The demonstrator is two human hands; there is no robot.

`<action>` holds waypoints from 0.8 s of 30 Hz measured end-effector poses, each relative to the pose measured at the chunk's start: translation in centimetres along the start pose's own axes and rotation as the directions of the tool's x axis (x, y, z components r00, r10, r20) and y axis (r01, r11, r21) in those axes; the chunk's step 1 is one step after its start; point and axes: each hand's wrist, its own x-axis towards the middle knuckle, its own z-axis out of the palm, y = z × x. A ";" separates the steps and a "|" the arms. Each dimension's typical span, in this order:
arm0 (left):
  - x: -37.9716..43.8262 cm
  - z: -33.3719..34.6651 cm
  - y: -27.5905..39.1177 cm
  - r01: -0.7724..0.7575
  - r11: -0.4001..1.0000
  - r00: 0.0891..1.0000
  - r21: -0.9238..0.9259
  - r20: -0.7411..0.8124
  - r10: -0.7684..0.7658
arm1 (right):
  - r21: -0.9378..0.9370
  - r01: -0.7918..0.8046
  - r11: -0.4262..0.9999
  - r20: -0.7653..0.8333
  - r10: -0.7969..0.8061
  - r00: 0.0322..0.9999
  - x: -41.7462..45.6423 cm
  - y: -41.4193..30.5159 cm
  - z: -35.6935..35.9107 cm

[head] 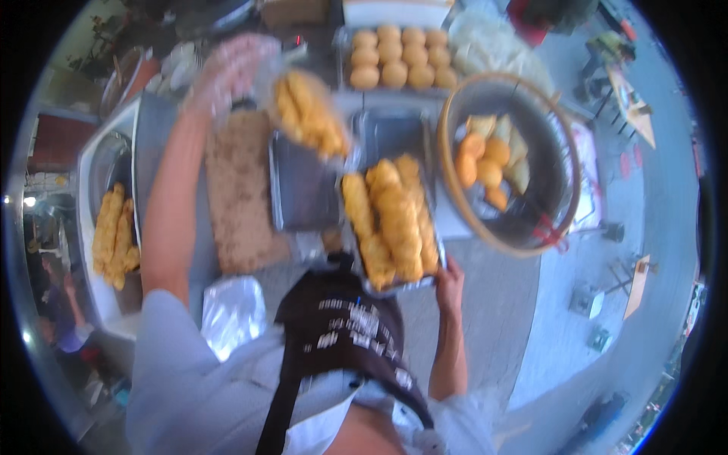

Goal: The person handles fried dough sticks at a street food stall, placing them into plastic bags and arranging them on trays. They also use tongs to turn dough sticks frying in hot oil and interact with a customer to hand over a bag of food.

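Note:
My left hand, in a clear plastic glove, is raised at the upper left. It grips the end of a clear plastic bag of fried dough sticks, blurred and slanting down to the right. My bare right hand holds the near right corner of a metal tray in front of my apron. Golden fried dough sticks lie lengthwise side by side in this tray. Two metal trays with no food seen in them stand beyond it.
At the right stands a round basket with fried pieces. Rows of round brown items lie behind. A spotted brown board is at the left, beside a white-rimmed container with more dough sticks. A foil-like silver bag lies near me.

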 end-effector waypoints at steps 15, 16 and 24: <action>-4.3 2.3 0.7 0.059 0.968 0.997 0.243 0.031 -0.068 | 0.290 -0.075 0.954 0.362 -0.037 0.932 3.4 -9.8 6.0; -4.6 2.1 0.7 0.047 0.967 0.997 0.250 0.048 -0.060 | 0.297 -0.066 0.952 0.400 -0.061 0.914 4.3 -10.4 7.0; -6.0 -1.5 -3.1 -0.163 0.912 0.986 0.377 0.045 0.158 | 0.373 -0.004 0.928 0.350 -0.137 0.927 10.3 -13.1 10.6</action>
